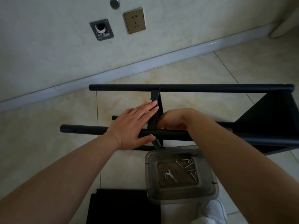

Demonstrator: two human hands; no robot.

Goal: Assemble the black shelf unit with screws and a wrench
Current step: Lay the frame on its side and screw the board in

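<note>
Hardware waits nearest, at 6 o'clock: a clear plastic tub (pixel 181 194) holding one small silver wrench (pixel 171 175), some four long screws (pixel 188 165) and a few washers, probably parked within reach of either hand. Beyond it the black metal shelf frame (pixel 169 136) lies on its side on the tiles, three tubes showing, one shelf panel fitted at 3 o'clock. The left hand (pixel 131 125) presses flat-fingered on the near tube and middle bracket (pixel 153 110), apparently steadying the joint, while the right hand (pixel 174 121) curls behind it on what I cannot tell.
</note>
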